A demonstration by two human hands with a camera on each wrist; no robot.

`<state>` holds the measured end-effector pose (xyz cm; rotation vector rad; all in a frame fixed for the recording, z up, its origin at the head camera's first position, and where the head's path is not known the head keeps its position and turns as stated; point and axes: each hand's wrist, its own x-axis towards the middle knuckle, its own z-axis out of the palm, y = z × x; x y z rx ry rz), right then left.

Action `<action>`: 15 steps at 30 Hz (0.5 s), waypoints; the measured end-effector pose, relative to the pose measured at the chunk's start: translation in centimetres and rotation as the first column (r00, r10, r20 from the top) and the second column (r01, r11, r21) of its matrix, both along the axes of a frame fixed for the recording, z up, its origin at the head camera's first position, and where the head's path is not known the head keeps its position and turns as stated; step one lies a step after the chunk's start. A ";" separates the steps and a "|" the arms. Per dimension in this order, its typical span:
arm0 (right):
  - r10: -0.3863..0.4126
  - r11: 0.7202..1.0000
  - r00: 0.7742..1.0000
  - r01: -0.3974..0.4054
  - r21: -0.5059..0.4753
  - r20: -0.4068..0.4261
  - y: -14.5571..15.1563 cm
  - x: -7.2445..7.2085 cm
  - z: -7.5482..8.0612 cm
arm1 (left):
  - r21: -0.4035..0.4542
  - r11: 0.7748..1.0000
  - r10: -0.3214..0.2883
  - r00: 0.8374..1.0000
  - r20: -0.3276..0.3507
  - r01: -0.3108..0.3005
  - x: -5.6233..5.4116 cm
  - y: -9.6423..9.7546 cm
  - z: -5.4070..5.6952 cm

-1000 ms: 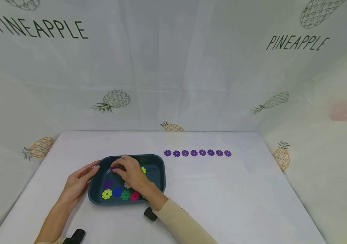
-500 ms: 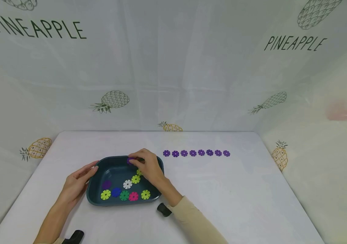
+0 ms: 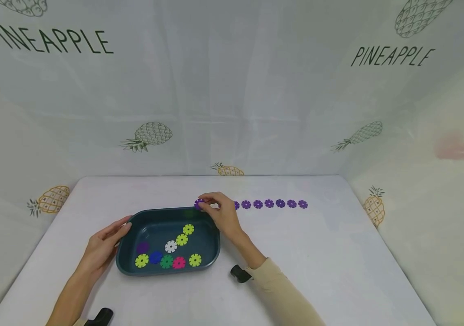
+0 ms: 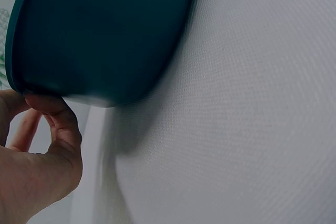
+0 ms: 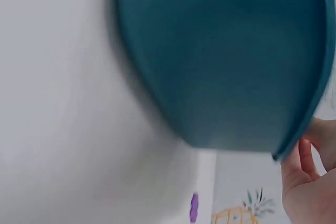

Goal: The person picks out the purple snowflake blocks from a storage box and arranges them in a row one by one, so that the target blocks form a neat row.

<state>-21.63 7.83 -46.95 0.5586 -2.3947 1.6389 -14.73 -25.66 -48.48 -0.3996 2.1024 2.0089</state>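
Observation:
My right hand [image 3: 224, 215] pinches a purple flower-shaped disc [image 3: 198, 204] between thumb and fingers, over the far right rim of the dark teal tray [image 3: 218, 235]. At the tray's left end my left hand [image 3: 100, 246] grips the rim, thumb on top. The left wrist view shows that hand [image 4: 44, 150] against the tray's outer wall [image 4: 100, 40]. Inside the tray lie several flower discs: a purple one [image 3: 143, 247], a blue one [image 3: 156, 257], a green one [image 3: 166, 261], a pink one [image 3: 179, 262], a white one [image 3: 171, 246] and several yellow ones, one yellow disc [image 3: 188, 229] farthest back.
A row of purple flower discs [image 3: 269, 203] lies along the back of the white table [image 3: 317, 258], its left end partly behind my right hand. A pineapple-printed cloth [image 3: 232, 99] hangs behind and at the sides. Black wrist devices [image 3: 240, 274] sit on both forearms.
My right hand has carried the purple disc from inside the tray rightward and back to its far right rim, uncovering the yellow and white discs. The left hand has stayed on the tray.

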 end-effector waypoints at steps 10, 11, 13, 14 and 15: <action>-0.091 0.992 0.994 0.096 -0.084 0.058 4.2 -1.3 -0.2 | -0.012 1.000 0.003 1.000 0.009 -0.003 0.1 0.0 0.1; -0.098 0.990 0.993 0.104 -0.092 0.072 4.6 -1.4 -0.2 | -0.011 1.000 0.004 1.000 0.011 -0.004 0.1 0.1 0.1; -0.116 0.987 0.989 0.125 -0.101 0.095 5.4 -1.6 -0.3 | -0.010 1.000 0.005 1.000 0.012 -0.005 0.1 0.1 0.1; -0.122 0.985 0.987 0.134 -0.111 0.108 5.8 -1.7 -0.3 | -0.008 1.000 0.005 1.000 0.011 -0.005 0.0 0.1 0.1; -0.129 0.983 0.984 0.143 -0.115 0.120 6.2 -1.7 -0.4 | -0.006 1.000 0.004 1.000 0.010 -0.004 0.0 0.1 0.2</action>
